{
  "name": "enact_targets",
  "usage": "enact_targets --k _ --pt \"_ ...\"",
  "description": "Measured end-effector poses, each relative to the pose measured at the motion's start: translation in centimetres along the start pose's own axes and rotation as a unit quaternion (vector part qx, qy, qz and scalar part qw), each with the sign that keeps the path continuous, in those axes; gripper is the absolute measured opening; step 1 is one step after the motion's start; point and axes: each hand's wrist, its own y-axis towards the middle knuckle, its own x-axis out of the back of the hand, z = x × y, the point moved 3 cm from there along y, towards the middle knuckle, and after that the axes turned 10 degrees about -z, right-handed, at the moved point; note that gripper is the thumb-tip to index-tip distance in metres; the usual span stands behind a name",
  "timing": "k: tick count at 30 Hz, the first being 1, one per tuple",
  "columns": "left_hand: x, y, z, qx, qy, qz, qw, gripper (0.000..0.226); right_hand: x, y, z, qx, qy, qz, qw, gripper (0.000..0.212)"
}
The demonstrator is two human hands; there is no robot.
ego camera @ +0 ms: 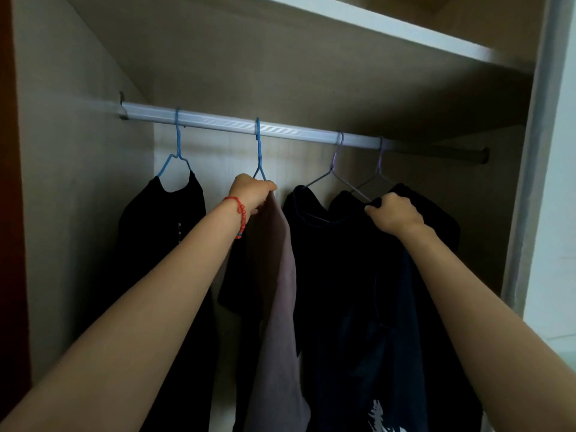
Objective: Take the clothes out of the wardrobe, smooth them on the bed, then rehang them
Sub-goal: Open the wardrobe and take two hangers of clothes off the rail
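Observation:
Inside the wardrobe a metal rail (296, 132) carries several wire hangers with clothes. My left hand (251, 193) grips the top of a pinkish-grey garment (277, 291) at the base of the second blue hanger (258, 148). My right hand (394, 212) grips the shoulder of a dark garment (389, 307) on the rightmost purple hanger (378, 169). A black t-shirt (149, 244) hangs at far left on another blue hanger (177, 145). Between my hands a dark navy shirt (314, 244) hangs on a purple hanger (336, 163).
The wardrobe's left wall (71, 182) stands close to the black t-shirt. A shelf (389, 29) runs above the rail. The wardrobe's right frame (530, 182) stands just right of my right arm. Both forearms reach up into the opening.

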Motion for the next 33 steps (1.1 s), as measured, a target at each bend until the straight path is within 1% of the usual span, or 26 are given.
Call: enact_targets --k 3,5,8,10,13,15,17,20,21,23,26,28,33 --pt "-0.7 1.1 -0.1 -0.01 0.029 -0.012 0.999 0.034 -1.6 0.5 1.5 -0.019 0.022 0.033 0.999 0.045" --pt "-1.0 1.4 -0.1 0.001 0.018 -0.003 1.0 0.037 -2.7 0.9 2.3 -0.018 0.06 0.038 0.997 0.041" --pt "-1.5 1.9 0.1 0.039 -0.042 0.01 0.998 0.039 -3.8 1.4 3.1 -0.014 0.124 0.003 0.992 0.028" --pt "-1.6 2.3 0.2 0.047 -0.072 0.007 0.996 0.036 -4.1 1.6 3.1 -0.019 0.153 -0.022 0.988 0.032" --pt "-1.3 2.6 -0.7 0.031 -0.104 -0.003 0.994 0.028 -3.6 1.8 2.7 -0.031 0.173 -0.061 0.983 0.042" --pt "-1.0 2.5 -2.1 0.019 -0.151 0.004 0.988 0.022 -3.0 1.7 2.5 -0.032 0.185 -0.085 0.979 0.044" --pt "-0.7 2.0 -3.8 0.002 -0.189 0.006 0.982 0.013 -2.0 1.5 2.6 -0.015 0.188 -0.11 0.976 0.041" --pt "-0.6 0.7 -4.3 -0.011 -0.203 0.004 0.979 0.01 -0.7 0.5 2.4 0.015 0.198 -0.14 0.97 0.028" --pt "-0.6 0.1 -3.9 -0.011 -0.203 0.008 0.979 0.011 -0.4 0.0 2.1 0.022 0.197 -0.148 0.969 0.027" --pt "-0.9 -1.1 -2.6 -0.008 -0.206 0.015 0.978 0.023 0.1 -1.2 1.3 0.033 0.191 -0.154 0.969 0.027" --pt "-1.5 -3.5 -0.5 0.002 -0.235 0.024 0.972 0.03 0.2 -3.4 0.1 0.038 0.189 -0.134 0.972 0.027" --pt "-1.8 -5.2 0.8 0.01 -0.248 0.027 0.968 0.033 0.1 -5.0 -0.7 0.029 0.188 -0.108 0.976 0.025" --pt "-1.8 -8.9 4.5 0.043 -0.233 0.047 0.97 0.035 -1.3 -9.4 -3.7 -0.023 0.188 -0.001 0.982 0.025"
